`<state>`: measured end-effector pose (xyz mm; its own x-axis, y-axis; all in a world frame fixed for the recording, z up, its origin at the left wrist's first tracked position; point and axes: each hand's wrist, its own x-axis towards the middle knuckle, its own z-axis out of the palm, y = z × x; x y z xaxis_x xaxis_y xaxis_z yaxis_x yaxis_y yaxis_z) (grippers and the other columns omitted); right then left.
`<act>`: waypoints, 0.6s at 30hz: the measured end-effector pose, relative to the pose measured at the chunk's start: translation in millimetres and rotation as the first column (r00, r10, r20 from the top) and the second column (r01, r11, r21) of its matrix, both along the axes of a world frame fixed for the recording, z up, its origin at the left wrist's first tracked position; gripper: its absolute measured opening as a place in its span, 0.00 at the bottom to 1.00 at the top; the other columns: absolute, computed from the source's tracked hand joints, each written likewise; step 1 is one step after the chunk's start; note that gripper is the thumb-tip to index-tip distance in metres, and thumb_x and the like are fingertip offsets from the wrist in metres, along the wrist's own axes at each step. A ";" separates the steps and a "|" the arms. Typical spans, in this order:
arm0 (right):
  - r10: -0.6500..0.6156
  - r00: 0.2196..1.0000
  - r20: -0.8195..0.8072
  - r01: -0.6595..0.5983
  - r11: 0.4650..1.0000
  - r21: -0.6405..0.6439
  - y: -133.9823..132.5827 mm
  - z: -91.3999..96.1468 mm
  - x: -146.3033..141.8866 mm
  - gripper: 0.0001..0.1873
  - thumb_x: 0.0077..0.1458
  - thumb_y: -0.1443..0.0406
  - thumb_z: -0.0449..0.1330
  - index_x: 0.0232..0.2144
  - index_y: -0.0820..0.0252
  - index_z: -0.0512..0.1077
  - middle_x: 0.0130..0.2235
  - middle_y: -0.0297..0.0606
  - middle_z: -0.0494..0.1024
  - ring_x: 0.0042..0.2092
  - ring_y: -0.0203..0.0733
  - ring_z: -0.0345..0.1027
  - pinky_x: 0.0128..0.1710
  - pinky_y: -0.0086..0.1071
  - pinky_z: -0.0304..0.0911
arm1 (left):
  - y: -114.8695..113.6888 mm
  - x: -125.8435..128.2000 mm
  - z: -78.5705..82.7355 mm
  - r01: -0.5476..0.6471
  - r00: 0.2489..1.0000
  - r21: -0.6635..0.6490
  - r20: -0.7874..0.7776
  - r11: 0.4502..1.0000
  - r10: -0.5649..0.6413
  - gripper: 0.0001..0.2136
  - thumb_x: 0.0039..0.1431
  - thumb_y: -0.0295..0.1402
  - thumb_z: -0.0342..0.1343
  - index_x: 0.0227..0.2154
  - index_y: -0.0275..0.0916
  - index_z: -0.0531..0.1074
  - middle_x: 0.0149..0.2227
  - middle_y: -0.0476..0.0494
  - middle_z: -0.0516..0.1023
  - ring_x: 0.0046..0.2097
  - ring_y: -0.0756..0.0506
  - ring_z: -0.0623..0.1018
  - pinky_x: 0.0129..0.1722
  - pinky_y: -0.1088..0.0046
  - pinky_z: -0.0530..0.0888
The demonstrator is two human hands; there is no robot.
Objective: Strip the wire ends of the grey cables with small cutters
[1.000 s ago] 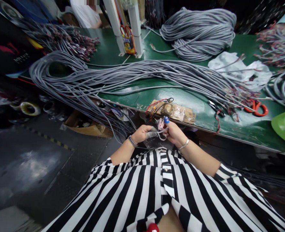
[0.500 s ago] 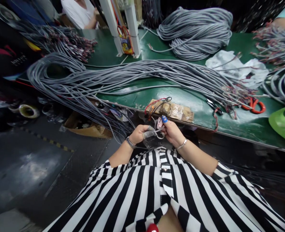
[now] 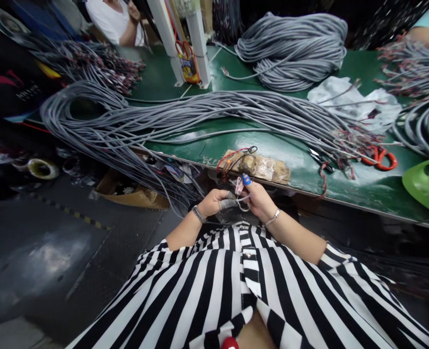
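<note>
My left hand (image 3: pixel 213 202) is closed with its taped fingertips on a thin grey cable (image 3: pixel 242 199) just off the table's front edge. Beside it, my right hand (image 3: pixel 261 199) pinches the same cable, which bends in a small loop between the hands. A blue cover wraps the right thumb. Close to that thumb is a small pale pink piece (image 3: pixel 238 186), too small to identify. Just beyond the hands, a worn wooden block (image 3: pixel 270 167) with red and black wires (image 3: pixel 232 162) lies on the table edge.
A long bundle of grey cables (image 3: pixel 200 109) crosses the green table (image 3: pixel 225 127) and hangs over its left edge. Behind it lies a big cable coil (image 3: pixel 294 43). Orange-handled scissors (image 3: pixel 387 160), pliers (image 3: pixel 321 160) and a green plastic basket (image 3: pixel 427 184) are at right. A person (image 3: pixel 114 22) is across the table.
My left hand has shifted slightly right, nearer my right hand, and the cable loop between them looks smaller. The person across the table has raised a hand.
</note>
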<state>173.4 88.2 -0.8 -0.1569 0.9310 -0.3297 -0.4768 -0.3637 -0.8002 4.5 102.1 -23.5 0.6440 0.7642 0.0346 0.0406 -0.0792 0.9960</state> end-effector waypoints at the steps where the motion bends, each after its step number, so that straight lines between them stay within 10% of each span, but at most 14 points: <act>1: 0.009 1.000 -0.009 -0.009 1.000 -0.003 -0.1 -1.5 0.2 0.29 0.38 0.41 0.64 0.22 0.61 0.68 0.15 0.26 0.60 0.16 0.25 0.41 0.14 0.25 0.35 | -1.7 -0.6 1.5 -0.004 1.000 -0.010 0.007 1.000 0.004 0.19 0.48 0.45 0.62 0.29 0.29 0.76 0.25 0.45 0.75 0.28 0.50 0.72 0.31 0.76 0.70; 14: 0.226 0.973 0.037 -0.227 0.974 0.028 -20.2 -17.4 30.5 0.22 0.43 0.50 0.66 0.32 0.62 0.71 0.31 0.36 0.72 0.24 0.26 0.52 0.17 0.22 0.42 | -55.9 -17.7 6.5 -0.028 0.999 -0.021 -0.045 0.999 0.027 0.18 0.52 0.44 0.60 0.27 0.30 0.75 0.22 0.45 0.74 0.24 0.53 0.70 0.25 0.80 0.67; 18: 0.523 0.828 0.202 -0.560 0.784 0.268 -32.1 -9.2 40.1 0.30 0.42 0.56 0.68 0.47 0.61 0.69 0.41 0.38 0.72 0.36 0.34 0.63 0.33 0.27 0.60 | -73.2 -18.6 0.0 -0.186 0.980 -0.109 -0.097 0.976 0.176 0.17 0.52 0.45 0.60 0.28 0.31 0.74 0.16 0.52 0.67 0.19 0.56 0.65 0.20 0.81 0.64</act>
